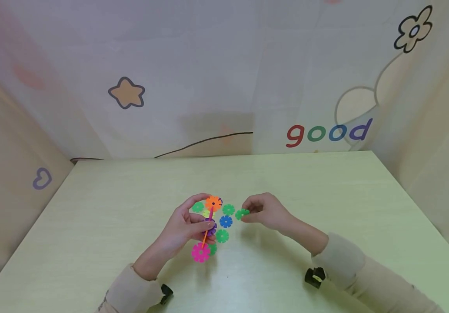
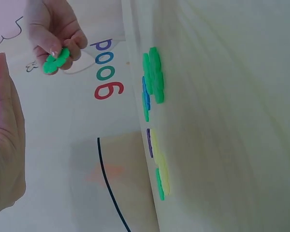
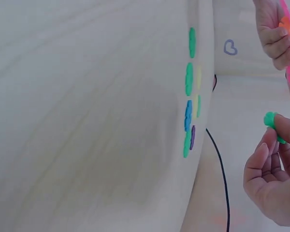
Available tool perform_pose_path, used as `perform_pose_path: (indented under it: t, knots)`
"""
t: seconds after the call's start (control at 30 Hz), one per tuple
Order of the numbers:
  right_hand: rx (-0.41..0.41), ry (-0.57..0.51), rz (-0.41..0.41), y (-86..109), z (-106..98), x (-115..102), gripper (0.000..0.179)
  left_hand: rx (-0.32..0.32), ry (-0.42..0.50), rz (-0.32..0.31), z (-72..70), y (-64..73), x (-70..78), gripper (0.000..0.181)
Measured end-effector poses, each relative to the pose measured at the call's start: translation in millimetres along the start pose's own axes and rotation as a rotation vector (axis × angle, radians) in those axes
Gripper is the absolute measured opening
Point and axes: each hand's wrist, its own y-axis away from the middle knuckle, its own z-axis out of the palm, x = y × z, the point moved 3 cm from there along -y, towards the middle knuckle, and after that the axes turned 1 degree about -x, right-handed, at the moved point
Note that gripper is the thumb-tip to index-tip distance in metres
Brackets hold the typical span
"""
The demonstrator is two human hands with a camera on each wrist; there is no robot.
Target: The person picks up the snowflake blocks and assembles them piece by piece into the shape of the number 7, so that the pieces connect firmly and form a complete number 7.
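My left hand [image 1: 179, 228] holds a joined piece of notched plastic building discs, raised off the table. In it, an orange disc [image 1: 214, 201] sits at the top, a purple disc [image 1: 210, 230] lies by the thumb and a pink disc [image 1: 200, 253] hangs at the bottom. Between them, pink and orange discs show edge-on. To the right, my right hand [image 1: 269, 212] pinches a single green disc [image 1: 241, 214] between thumb and fingers, apart from the joined piece. The right wrist view shows this green disc [image 3: 269, 119] at the fingertips, partly covered by a finger.
Loose discs lie on the pale table [image 1: 326, 195] under and between the hands: a blue disc [image 1: 226, 221], several green discs [image 1: 228, 209], yellow discs [image 2: 160, 166] and a purple one [image 3: 193, 137]. A printed curtain [image 1: 208, 65] closes off the back and sides.
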Motion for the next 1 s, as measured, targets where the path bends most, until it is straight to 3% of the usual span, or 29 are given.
perform_pose_path:
  t: [0.57, 1.0]
  knots:
    - [0.132, -0.125, -0.056, 10.6, -1, -20, 0.010, -0.002, 0.006, -0.033, 6.5, -1.3, -3.7, 0.061]
    - [0.165, -0.146, -0.138, 9.0, 7, -24, 0.005, -0.019, 0.020, -0.019, 10.0, -2.4, -1.3, 0.059]
